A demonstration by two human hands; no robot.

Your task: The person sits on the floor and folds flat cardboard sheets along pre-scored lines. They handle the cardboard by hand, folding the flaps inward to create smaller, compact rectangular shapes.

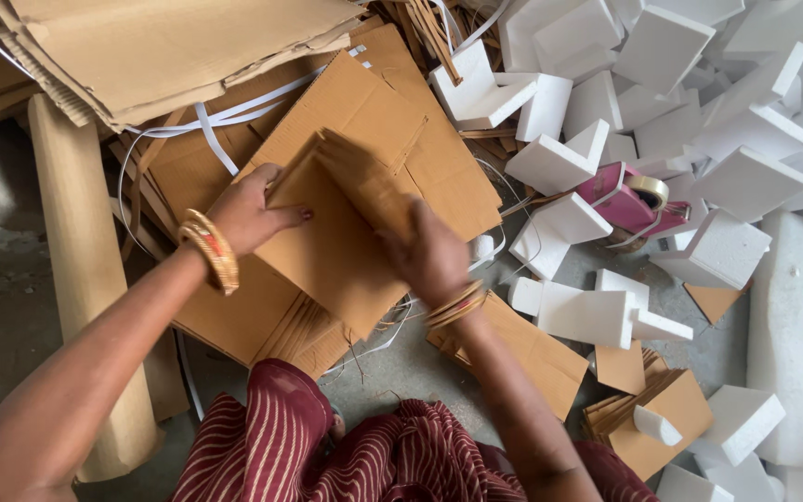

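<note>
Grey floor littered with foam blocks [559, 163]; her left hand [251, 214] and right hand [431, 253] both pinch a folded cardboard sheet [341, 232] near a tape dispenser [629, 200].

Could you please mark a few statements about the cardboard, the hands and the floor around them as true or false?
1. Both hands grip the same folded cardboard piece. True: left hand, right hand.
2. The tape dispenser is blue. False: it is pink, lying among white foam blocks.
3. Bangles circle both wrists. True.
4. The cardboard tube stands to the person's right. False: it lies on the left.
</note>
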